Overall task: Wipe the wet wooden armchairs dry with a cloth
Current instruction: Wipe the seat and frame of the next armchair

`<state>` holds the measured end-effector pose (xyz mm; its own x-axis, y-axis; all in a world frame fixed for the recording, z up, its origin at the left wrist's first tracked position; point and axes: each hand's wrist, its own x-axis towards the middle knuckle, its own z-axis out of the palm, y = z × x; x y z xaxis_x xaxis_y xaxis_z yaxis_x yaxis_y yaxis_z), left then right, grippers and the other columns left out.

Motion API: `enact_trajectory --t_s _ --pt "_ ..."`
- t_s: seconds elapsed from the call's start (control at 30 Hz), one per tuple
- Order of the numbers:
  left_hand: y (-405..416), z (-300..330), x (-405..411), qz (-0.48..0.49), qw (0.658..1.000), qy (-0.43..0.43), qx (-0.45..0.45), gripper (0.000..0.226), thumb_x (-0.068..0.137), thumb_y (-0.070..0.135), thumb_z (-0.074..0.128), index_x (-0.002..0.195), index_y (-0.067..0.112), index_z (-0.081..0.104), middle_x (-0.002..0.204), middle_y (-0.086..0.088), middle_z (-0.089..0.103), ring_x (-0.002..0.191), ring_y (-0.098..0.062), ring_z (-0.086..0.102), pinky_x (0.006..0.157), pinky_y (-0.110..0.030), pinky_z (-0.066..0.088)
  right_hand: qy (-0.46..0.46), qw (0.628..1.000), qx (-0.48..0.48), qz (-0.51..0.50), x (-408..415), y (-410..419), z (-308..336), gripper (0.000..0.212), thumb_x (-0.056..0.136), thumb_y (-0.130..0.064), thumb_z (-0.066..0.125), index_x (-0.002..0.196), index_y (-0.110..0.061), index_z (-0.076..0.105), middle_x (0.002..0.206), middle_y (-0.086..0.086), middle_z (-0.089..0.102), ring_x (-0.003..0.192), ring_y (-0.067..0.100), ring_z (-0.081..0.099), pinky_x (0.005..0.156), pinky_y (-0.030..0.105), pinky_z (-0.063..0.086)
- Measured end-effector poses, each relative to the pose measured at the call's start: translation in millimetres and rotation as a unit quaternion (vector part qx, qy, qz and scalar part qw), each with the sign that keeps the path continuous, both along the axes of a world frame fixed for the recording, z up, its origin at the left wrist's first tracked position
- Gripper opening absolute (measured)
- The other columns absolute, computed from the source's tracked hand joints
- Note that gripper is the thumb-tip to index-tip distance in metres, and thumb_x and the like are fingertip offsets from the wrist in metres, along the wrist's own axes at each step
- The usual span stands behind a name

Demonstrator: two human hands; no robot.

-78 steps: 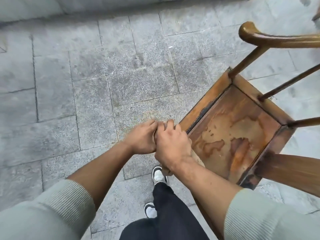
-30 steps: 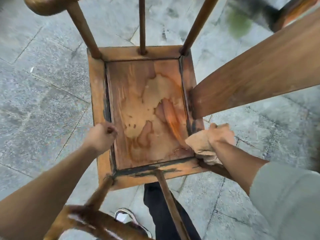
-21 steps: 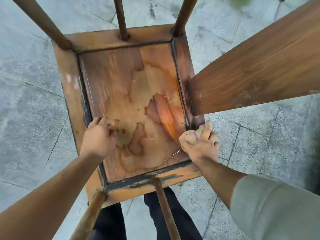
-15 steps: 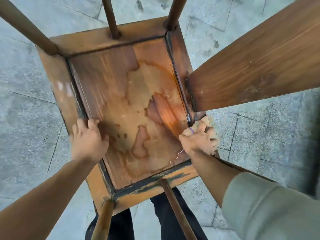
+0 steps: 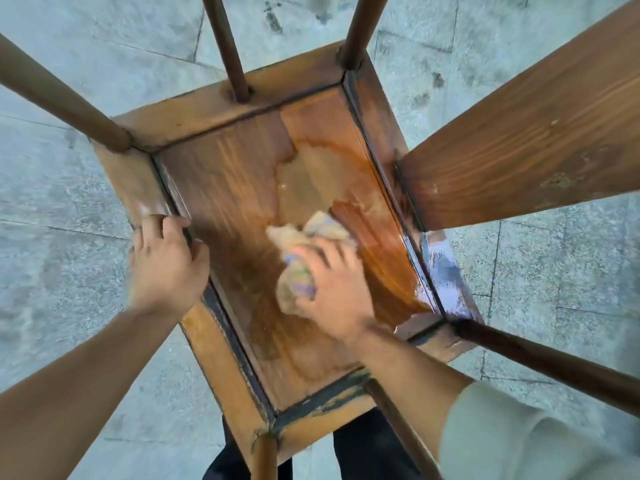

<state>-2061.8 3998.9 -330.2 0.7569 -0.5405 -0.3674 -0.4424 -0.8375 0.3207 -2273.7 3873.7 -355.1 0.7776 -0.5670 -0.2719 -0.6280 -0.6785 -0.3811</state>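
Note:
I look straight down on a wooden armchair; its seat (image 5: 242,181) is a sunken panel with wet stains and a shiny wet patch along the right side. My right hand (image 5: 337,289) lies on the seat's middle and presses a crumpled beige cloth (image 5: 301,251) against the wood, fingers curled over it. My left hand (image 5: 162,261) grips the left seat rail (image 5: 138,188), fingers hooked over its inner edge. The broad back splat (image 5: 526,133) rises at the right.
Round wooden posts and spindles (image 5: 225,46) of the armrests cross the view on all sides of the seat. Grey stone paving (image 5: 52,202) with damp marks lies around the chair. My dark trousers (image 5: 363,452) show below the seat's near edge.
My right hand has carried the cloth from the seat's right rail onto the middle of the panel. My left hand has stayed on the left rail. The view has closed in on the seat.

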Motion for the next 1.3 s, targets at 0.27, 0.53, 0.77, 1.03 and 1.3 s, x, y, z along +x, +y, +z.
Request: enact_trajectory --t_s 0.27,0.53,0.77,1.03,1.3 --pt "-69 -1 -7 0.025 0.997 -0.035 -0.057 0.032 0.096 0.025 0.052 0.123 0.009 0.054 0.119 -0.017 0.046 0.117 -0.039 0.04 0.101 -0.049 0.031 -0.189 0.962 0.041 -0.192 38 -153 31 0.075 0.062 -0.034 0.075 0.131 -0.029 0.048 0.125 -0.005 0.05 0.11 0.008 0.05 0.096 0.017 0.037" --pt "-111 -5 22 -0.008 0.99 -0.087 -0.107 0.016 0.094 0.021 0.053 0.099 0.006 0.05 0.105 -0.018 0.046 0.099 -0.039 0.042 0.091 -0.053 0.039 -0.135 0.905 0.032 -0.403 133 -227 1 0.065 0.081 -0.036 0.071 0.133 -0.011 0.044 0.127 0.015 0.054 0.112 0.038 0.056 0.094 0.043 0.046" --pt "-97 -10 46 0.03 0.988 -0.09 -0.12 0.016 0.092 0.014 0.056 0.104 0.005 0.055 0.105 -0.017 0.048 0.102 -0.039 0.045 0.091 -0.053 0.04 -0.126 0.978 0.029 -0.165 131 -161 -11 0.059 0.07 -0.044 0.072 0.125 -0.029 0.059 0.121 0.005 0.065 0.119 0.029 0.056 0.103 0.039 0.042" --pt "-106 -5 65 0.033 0.98 -0.103 -0.17 0.016 0.09 0.01 0.056 0.104 0.002 0.057 0.103 -0.016 0.051 0.099 -0.038 0.048 0.089 -0.053 0.044 -0.147 0.988 -0.037 -0.032 171 -200 -7 0.071 0.072 -0.042 0.069 0.135 -0.018 0.05 0.126 0.003 0.056 0.123 0.022 0.045 0.108 0.033 0.039" --pt "-62 -14 73 -0.018 0.981 -0.113 -0.154 0.018 0.093 0.015 0.052 0.107 0.008 0.059 0.108 -0.009 0.055 0.104 -0.032 0.049 0.09 -0.044 0.042 -0.061 0.997 -0.012 -0.052 234 -175 -22 0.055 0.077 -0.047 0.056 0.129 -0.028 0.055 0.116 -0.001 0.063 0.113 0.023 0.057 0.094 0.033 0.045"
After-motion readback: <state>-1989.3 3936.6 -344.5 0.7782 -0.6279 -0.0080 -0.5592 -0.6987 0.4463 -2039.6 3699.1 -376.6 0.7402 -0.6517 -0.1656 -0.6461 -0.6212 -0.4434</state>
